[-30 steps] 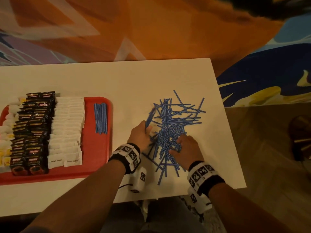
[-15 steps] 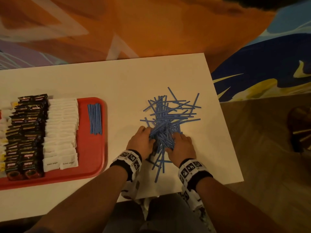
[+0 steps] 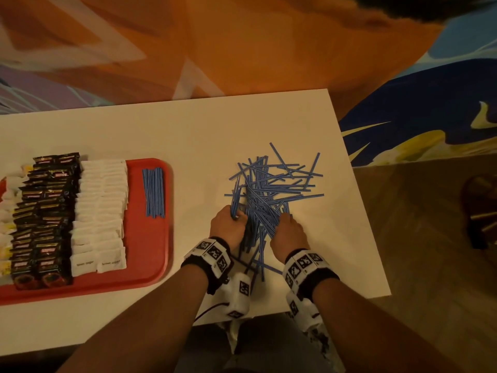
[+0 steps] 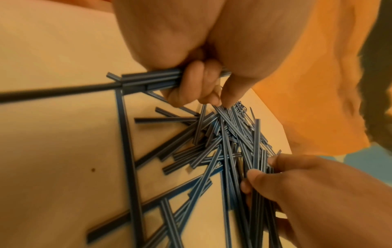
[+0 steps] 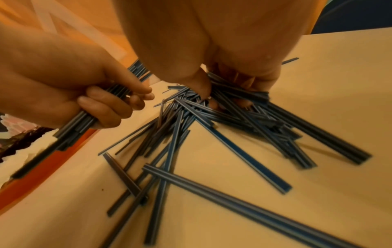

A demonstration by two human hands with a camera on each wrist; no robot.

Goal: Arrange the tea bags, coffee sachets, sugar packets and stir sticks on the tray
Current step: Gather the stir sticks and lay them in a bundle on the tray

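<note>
A loose heap of blue stir sticks (image 3: 271,192) lies on the white table (image 3: 174,130), right of the red tray (image 3: 150,251). My left hand (image 3: 228,227) grips a small bundle of sticks (image 4: 152,78) at the heap's near left. My right hand (image 3: 289,232) digs its fingers into the heap's near right and pinches several sticks (image 5: 233,94). On the tray lie rows of dark coffee sachets (image 3: 40,211), white sugar packets (image 3: 99,211), a neat bunch of stir sticks (image 3: 153,192), and pale tea bags (image 3: 8,211) at the far left.
The table's right edge (image 3: 360,197) runs close to the heap, with wooden floor beyond. A colourful rug lies past the table's far edge. Some sticks (image 3: 258,265) trail toward the table's near edge between my wrists.
Both hands have drawn closer together at the near end of the heap, pushing the sticks into a tighter pile. The left hand keeps its bundle.
</note>
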